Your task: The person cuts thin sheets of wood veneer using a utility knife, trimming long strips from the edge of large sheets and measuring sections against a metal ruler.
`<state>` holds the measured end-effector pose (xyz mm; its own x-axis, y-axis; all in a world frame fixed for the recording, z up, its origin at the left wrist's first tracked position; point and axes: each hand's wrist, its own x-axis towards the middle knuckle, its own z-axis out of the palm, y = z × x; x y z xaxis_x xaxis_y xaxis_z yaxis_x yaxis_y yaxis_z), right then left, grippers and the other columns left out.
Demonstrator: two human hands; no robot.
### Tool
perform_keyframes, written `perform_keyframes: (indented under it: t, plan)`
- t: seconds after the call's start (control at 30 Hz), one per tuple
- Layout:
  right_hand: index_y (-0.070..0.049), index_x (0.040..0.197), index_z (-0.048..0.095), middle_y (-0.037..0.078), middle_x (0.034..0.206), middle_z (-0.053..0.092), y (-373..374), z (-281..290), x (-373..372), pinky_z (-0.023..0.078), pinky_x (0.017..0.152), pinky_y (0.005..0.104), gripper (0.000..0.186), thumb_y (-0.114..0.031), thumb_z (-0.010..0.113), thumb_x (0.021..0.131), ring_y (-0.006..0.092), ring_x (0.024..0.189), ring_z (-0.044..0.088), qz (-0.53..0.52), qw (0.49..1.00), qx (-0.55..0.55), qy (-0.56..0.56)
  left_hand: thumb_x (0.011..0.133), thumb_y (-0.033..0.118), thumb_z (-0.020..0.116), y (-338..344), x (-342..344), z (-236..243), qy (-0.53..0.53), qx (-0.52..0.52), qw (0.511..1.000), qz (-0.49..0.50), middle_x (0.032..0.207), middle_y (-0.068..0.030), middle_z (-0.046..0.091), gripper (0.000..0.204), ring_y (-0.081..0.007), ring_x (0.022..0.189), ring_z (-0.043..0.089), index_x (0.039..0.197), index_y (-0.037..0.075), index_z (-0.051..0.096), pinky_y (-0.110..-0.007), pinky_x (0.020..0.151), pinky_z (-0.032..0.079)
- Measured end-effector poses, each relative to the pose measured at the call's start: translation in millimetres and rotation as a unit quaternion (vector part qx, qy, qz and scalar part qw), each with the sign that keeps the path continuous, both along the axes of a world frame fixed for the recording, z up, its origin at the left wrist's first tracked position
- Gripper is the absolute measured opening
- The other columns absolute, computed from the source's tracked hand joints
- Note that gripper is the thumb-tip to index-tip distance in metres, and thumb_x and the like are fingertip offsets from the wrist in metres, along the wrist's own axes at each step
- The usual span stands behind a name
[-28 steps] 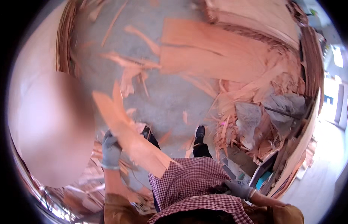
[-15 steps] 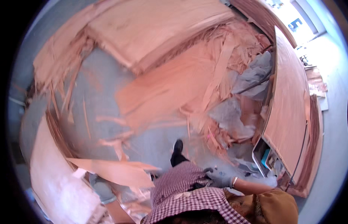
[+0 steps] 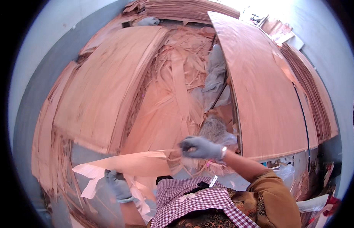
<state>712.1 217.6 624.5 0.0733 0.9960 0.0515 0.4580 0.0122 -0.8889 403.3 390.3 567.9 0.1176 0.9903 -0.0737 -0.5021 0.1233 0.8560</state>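
Note:
A torn piece of thin pinkish wood veneer (image 3: 135, 164) stretches across in front of my apron, with a ragged, split left end. My left hand (image 3: 118, 186), in a grey glove, is closed on its lower left edge. At the other end, the sheet narrows to a thin tip. There my right hand (image 3: 201, 147), also gloved in grey, has its curled fingers closed on the tip, slightly smeared by motion. Below the sheet hang more loose veneer scraps (image 3: 141, 190).
A broad veneer stack (image 3: 108, 83) stands ahead on the left, and a large veneer-topped table (image 3: 268, 95) on the right. Between them lie heaped veneer strips (image 3: 177, 72) and crumpled clear plastic (image 3: 217, 68). A dark cord (image 3: 303, 114) hangs over the table's right part.
My view has swung round, bringing the stack and table to either side. My right hand has risen from my waist to the veneer's right tip. The left hand still holds the veneer.

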Motion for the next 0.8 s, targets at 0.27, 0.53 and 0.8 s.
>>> perform_keyframes:
  t: [0.27,0.53,0.8]
  plan:
    - [-0.011,0.117,0.051,0.014,0.123,0.048,166.7,8.2,18.1,0.05,0.079,0.0418,0.051,-0.026,0.071,0.073,0.0336,0.107,0.052,-0.041,0.956,0.04,-0.287,0.083,0.001,0.047,120.7,161.8,-55.3,0.175,0.166,0.957,-0.163,0.082,0.001,0.047,0.007,-0.0079,0.074,0.047,0.084,0.008,0.045,-0.021,0.064,0.041]
    - [-0.013,0.101,0.055,0.007,0.094,0.057,221.1,-9.7,146.0,0.05,0.07,0.0394,0.023,-0.015,0.06,0.079,0.027,0.092,0.058,-0.088,0.949,-0.011,-0.303,0.089,0.014,0.056,227.3,303.7,-27.3,-0.11,-0.248,0.903,-0.332,0.091,-0.0033,0.058,0.004,-0.0184,0.086,0.057,0.088,0.01,0.053,-0.038,0.078,0.05]
    - [-0.014,0.097,0.058,0.005,0.092,0.059,227.7,-19.9,289.9,0.049,0.071,0.0378,0.021,-0.018,0.063,0.076,0.0257,0.087,0.059,-0.13,0.953,-0.035,-0.271,0.087,0.01,0.059,332.1,457.7,-80.3,0.027,-0.326,0.887,-0.326,0.075,-0.0009,0.06,0.005,-0.0147,0.064,0.061,0.085,0.012,0.055,-0.027,0.049,0.052]
